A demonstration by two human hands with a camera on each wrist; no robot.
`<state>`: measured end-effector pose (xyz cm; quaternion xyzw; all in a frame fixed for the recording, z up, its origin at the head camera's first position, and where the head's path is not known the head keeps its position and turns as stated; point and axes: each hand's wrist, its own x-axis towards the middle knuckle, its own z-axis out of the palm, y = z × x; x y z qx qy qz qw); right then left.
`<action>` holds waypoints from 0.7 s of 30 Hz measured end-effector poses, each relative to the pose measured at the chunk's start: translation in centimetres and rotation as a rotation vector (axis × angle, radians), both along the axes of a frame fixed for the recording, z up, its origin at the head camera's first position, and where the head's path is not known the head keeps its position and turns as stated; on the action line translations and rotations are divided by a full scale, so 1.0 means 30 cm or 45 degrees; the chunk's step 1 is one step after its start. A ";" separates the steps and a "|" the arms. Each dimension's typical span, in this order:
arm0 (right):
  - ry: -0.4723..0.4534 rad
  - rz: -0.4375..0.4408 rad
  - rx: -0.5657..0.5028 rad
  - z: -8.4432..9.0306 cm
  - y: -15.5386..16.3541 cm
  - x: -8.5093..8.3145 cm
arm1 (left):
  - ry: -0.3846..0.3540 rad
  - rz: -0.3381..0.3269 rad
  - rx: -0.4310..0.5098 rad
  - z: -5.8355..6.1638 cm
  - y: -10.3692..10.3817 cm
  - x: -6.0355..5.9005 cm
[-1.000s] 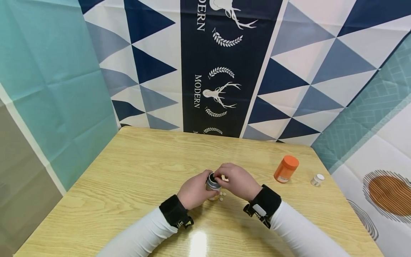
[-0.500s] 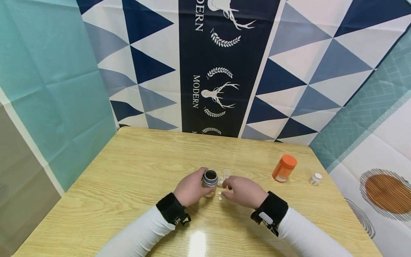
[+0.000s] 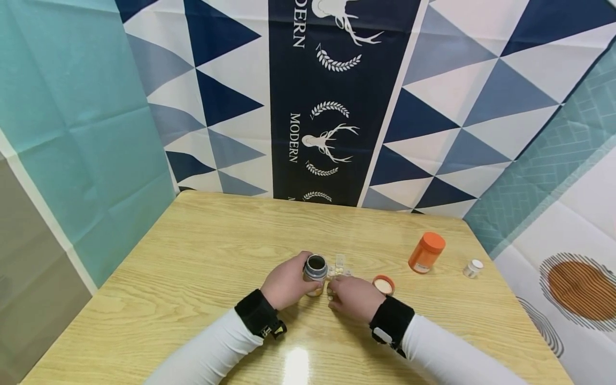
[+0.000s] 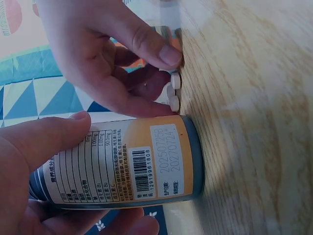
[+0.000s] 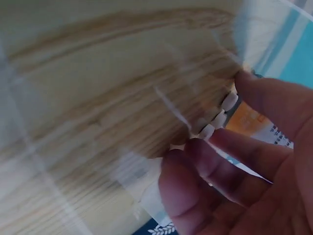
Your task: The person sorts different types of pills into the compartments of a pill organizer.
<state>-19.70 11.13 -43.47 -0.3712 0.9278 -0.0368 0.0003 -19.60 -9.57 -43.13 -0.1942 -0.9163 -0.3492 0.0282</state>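
A wooden table [image 3: 192, 251] stands before patterned blue-and-white cloth backdrops [image 3: 337, 96].

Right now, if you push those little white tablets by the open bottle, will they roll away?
Probably not. The tablets look flat and lie on the smooth wooden table, so they would likely slide. They seem tiny and light, and the right hand cups them against the open bottle.

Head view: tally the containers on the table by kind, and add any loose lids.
open bottle, gripped by the left hand: 1
capped orange bottle: 1
small white-capped vial: 1
loose orange lid: 1
Total: 4
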 end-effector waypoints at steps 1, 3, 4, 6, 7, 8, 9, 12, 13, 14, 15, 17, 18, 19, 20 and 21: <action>0.017 0.009 -0.009 -0.006 -0.001 -0.002 | 0.003 -0.001 0.000 0.000 0.001 0.000; 0.052 0.025 -0.026 -0.017 -0.003 -0.006 | 0.007 0.001 -0.003 0.000 0.003 0.000; 0.065 0.033 -0.032 -0.022 -0.005 -0.007 | 0.008 0.000 -0.002 0.000 0.004 0.000; 0.087 0.046 -0.038 -0.028 -0.008 -0.007 | 0.012 0.001 -0.002 -0.002 0.005 0.000; 0.091 0.050 -0.039 -0.029 -0.011 -0.007 | 0.011 0.002 -0.003 -0.002 0.005 0.000; 0.093 0.053 -0.039 -0.030 -0.013 -0.006 | 0.014 0.001 -0.005 -0.003 0.004 0.001; 0.090 0.053 -0.039 -0.030 -0.015 -0.005 | 0.013 0.001 -0.006 -0.003 0.004 0.001; 0.076 0.040 -0.054 -0.029 -0.019 -0.004 | 0.012 0.001 -0.007 -0.003 0.005 0.003; 0.072 0.034 -0.057 -0.029 -0.020 -0.004 | 0.010 0.002 -0.007 -0.002 0.005 0.003; 0.067 0.029 -0.062 -0.028 -0.021 -0.005 | 0.008 0.002 -0.006 -0.001 0.005 0.004; 0.062 0.024 -0.066 -0.029 -0.021 -0.006 | 0.005 0.003 -0.005 0.000 0.005 0.005; 0.053 0.018 -0.068 -0.028 -0.022 -0.008 | 0.000 0.002 0.000 0.002 0.005 0.006; 0.048 0.017 -0.069 -0.030 -0.021 -0.009 | -0.002 0.002 -0.001 0.003 0.004 0.006; 0.043 0.015 -0.069 -0.030 -0.021 -0.010 | -0.002 0.003 -0.001 0.004 0.004 0.007; 0.034 0.013 -0.073 -0.030 -0.020 -0.011 | -0.002 0.005 -0.002 0.005 0.004 0.007; 0.024 0.012 -0.076 -0.031 -0.019 -0.012 | -0.001 0.007 -0.003 0.006 0.003 0.007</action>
